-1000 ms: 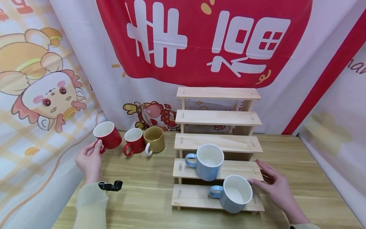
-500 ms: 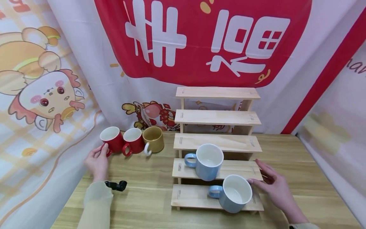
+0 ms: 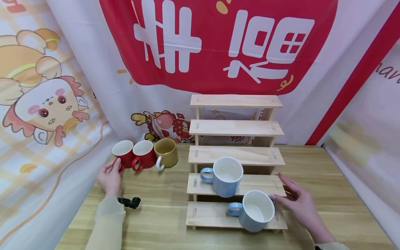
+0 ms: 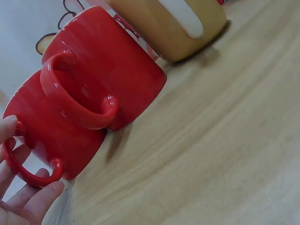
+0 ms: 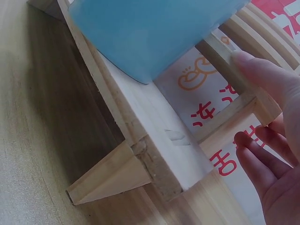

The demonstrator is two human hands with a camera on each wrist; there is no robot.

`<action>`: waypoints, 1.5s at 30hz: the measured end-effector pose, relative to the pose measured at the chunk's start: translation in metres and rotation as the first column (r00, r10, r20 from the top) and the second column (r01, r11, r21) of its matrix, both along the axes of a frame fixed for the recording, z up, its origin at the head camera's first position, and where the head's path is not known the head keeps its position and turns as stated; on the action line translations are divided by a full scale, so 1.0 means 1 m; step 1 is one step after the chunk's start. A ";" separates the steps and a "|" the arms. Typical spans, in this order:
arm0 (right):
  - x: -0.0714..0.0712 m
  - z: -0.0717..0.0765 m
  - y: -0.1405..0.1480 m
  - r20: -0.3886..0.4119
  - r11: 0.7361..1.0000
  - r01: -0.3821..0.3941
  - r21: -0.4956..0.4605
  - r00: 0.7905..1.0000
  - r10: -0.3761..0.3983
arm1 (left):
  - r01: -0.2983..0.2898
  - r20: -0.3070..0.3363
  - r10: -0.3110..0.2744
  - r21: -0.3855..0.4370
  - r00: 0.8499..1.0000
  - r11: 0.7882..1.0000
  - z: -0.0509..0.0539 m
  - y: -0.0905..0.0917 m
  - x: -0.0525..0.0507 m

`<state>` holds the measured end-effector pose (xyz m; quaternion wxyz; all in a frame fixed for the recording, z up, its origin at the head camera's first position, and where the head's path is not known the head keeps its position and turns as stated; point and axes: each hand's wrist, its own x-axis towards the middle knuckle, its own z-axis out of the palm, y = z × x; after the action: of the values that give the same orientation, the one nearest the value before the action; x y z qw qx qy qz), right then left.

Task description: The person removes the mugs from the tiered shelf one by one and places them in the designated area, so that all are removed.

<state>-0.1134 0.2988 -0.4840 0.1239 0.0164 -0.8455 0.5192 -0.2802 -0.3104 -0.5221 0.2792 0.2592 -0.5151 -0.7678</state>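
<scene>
At the left of the table, my left hand (image 3: pixel 110 177) holds the handle of the leftmost red mug (image 3: pixel 123 156); in the left wrist view, thumb and fingers pinch that red handle (image 4: pixel 35 180). Right beside it stands a second red mug (image 3: pixel 147 156), then a mustard-coloured mug (image 3: pixel 168 154) with a white handle. My right hand (image 3: pixel 298 201) grips the right end of the stepped wooden rack (image 3: pixel 235 154), near its second step from the bottom. Light blue mugs stand on the rack: one (image 3: pixel 225 185) on the second step, another (image 3: pixel 254 213) on the lowest.
The rack's upper three steps, such as the top step (image 3: pixel 235 100), rise toward the back cloth (image 3: pixel 109 69). Printed cloth (image 3: pixel 50 173) hangs along the left side, and more cloth (image 3: pixel 368 146) borders the right. The wooden table (image 3: pixel 156 215) extends in front.
My left hand has moved right with the leftmost red mug, which now stands close against the second red mug. The right hand stays at the rack; the view has shifted slightly.
</scene>
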 end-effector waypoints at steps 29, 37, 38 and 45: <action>0.003 0.004 -0.005 0.036 0.999 0.011 -0.046 0.999 -0.009 | 0.187 -0.150 -0.263 -0.389 0.953 0.902 0.161 0.081 0.056; 0.003 0.006 -0.008 0.056 0.996 0.033 -0.084 0.998 -0.028 | 0.348 -0.056 -0.496 -0.645 0.866 0.681 0.157 0.124 0.071; 0.003 0.007 -0.008 0.062 0.995 0.036 -0.090 0.998 -0.031 | 0.358 -0.048 -0.519 -0.670 0.853 0.650 0.155 0.129 0.073; 0.004 0.011 -0.015 0.090 0.992 0.106 -0.074 0.991 -0.099 | 0.428 0.025 -0.628 -0.753 0.777 0.500 0.145 0.158 0.084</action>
<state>-0.1089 0.2842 -0.4726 0.1142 -0.0545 -0.8288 0.5450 -0.1963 -0.1522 -0.3771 0.1698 -0.1442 -0.7879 -0.5741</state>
